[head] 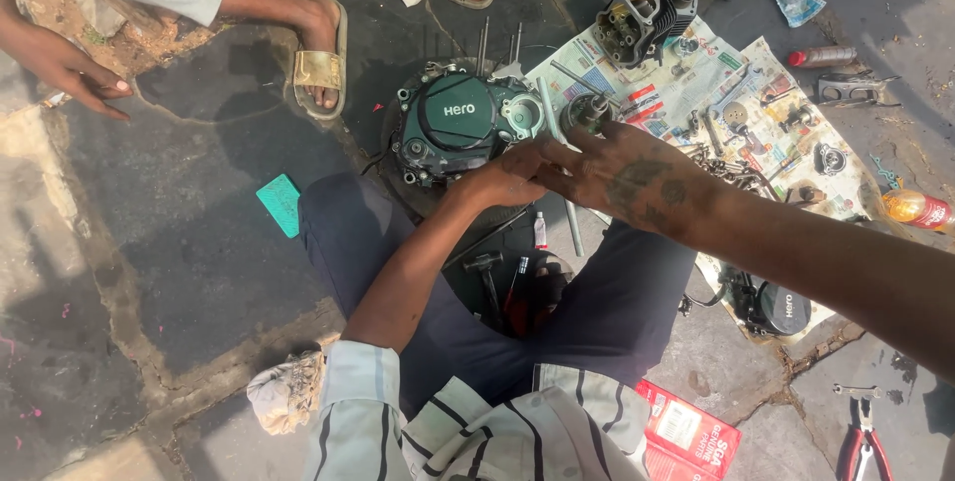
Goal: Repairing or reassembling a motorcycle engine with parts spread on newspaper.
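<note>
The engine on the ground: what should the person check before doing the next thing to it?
1. Both hands at the engine: ok; the left hand and right hand meet at its right side.
2. Grip on a part: cannot tell; the fingers overlap and hide it.
3. Engine sits steady: ok; it rests flat on the ground between the knees.
4. Small parts kept together: ok; they lie on the newspaper.
5. Tools close by: ok; red pliers lie to the right.
6. Other person's feet clear: not ok; a sandal is close to the engine.
</note>
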